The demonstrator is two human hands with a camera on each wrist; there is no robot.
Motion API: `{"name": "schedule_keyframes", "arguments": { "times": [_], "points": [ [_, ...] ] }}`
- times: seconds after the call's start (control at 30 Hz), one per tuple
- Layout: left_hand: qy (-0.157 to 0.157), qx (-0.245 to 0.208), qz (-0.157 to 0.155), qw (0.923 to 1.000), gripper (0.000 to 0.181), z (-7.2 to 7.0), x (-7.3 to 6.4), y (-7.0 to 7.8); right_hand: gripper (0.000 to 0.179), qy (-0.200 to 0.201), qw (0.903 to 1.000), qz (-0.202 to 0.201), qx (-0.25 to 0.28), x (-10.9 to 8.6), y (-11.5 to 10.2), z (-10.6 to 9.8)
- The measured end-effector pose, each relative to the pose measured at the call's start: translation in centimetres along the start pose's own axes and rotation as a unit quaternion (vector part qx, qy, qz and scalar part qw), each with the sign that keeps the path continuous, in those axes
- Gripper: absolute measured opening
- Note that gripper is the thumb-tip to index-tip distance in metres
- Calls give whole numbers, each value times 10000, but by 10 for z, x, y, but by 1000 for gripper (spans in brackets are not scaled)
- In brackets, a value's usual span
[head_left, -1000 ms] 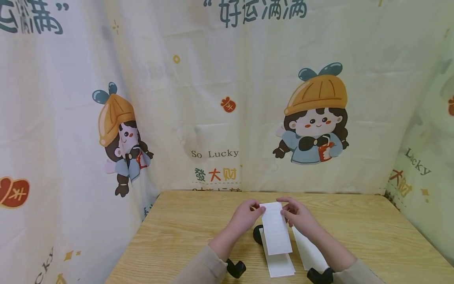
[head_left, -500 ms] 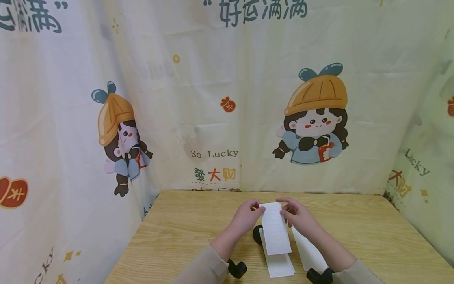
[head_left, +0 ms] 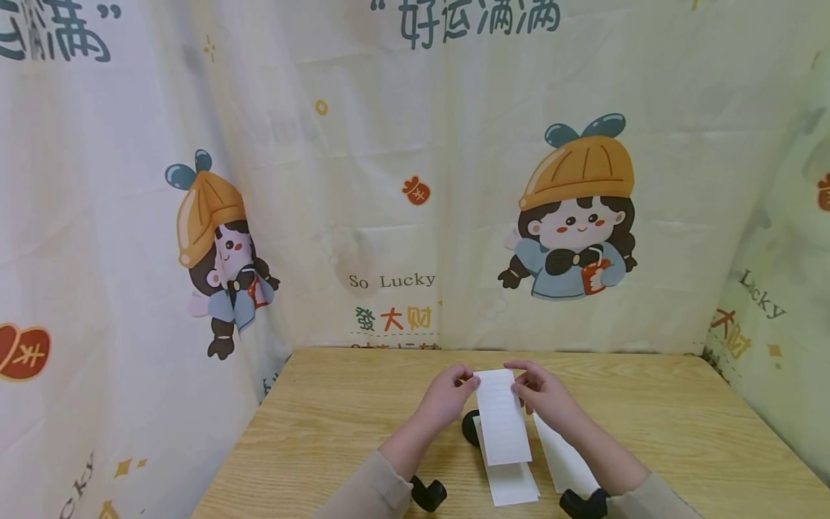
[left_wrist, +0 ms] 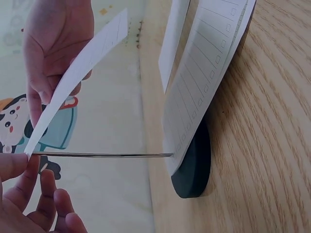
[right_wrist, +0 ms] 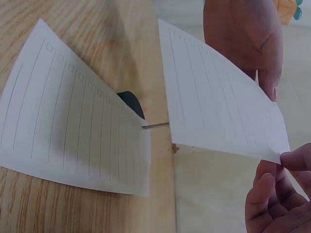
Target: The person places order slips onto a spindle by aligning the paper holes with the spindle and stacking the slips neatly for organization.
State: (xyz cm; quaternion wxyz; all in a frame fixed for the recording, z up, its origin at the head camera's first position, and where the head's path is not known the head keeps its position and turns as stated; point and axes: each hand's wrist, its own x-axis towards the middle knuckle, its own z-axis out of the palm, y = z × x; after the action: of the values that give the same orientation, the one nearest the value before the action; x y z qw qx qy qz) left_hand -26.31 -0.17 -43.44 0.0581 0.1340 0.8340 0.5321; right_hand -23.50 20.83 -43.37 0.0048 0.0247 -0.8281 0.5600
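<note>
A white lined sheet (head_left: 504, 418) is held up over the table, its far corners pinched by my left hand (head_left: 447, 393) and my right hand (head_left: 543, 393). Below it stands a paper spike with a black round base (left_wrist: 197, 167) and a thin metal rod (left_wrist: 102, 155). Several lined sheets with small checkboxes (left_wrist: 204, 77) sit low on the rod, over the base. In the left wrist view the rod's top end reaches the held sheet's edge beside my left fingertips. Whether it pierces the sheet I cannot tell.
More white paper (head_left: 564, 454) lies on the wooden table (head_left: 363, 404), right of the spike and partly under my right forearm. Black wrist mounts (head_left: 428, 494) show at both sleeves. A printed curtain (head_left: 376, 180) hangs behind the table and along its sides.
</note>
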Motion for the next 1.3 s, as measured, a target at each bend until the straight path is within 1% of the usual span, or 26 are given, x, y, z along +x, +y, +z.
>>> {"name": "schedule_keyframes", "arguments": {
  "times": [0.23,0.43,0.63,0.77,1.0,1.3],
  "points": [
    [98,-33,-97,9999,16,0,0,-1,39,100,9999,-1,-9,0,1,2],
    [162,-12,-77,9998,15,1,1,-3,38,85,9999,-48,-50,0,0,2],
    [161,21,-71,9998,14,0,1,-3,38,78,9999,-25,-76,0,0,3],
    [166,79,3,9998,15,0,1,-3,38,70,9999,-29,-94,0,1,3],
    [156,121,-38,9998,13,0,0,-4,38,68,9999,58,-64,0,0,3],
    [123,153,30,9998,13,-1,-4,1,36,-103,9998,-131,86,-1,3,4]
  ]
}}
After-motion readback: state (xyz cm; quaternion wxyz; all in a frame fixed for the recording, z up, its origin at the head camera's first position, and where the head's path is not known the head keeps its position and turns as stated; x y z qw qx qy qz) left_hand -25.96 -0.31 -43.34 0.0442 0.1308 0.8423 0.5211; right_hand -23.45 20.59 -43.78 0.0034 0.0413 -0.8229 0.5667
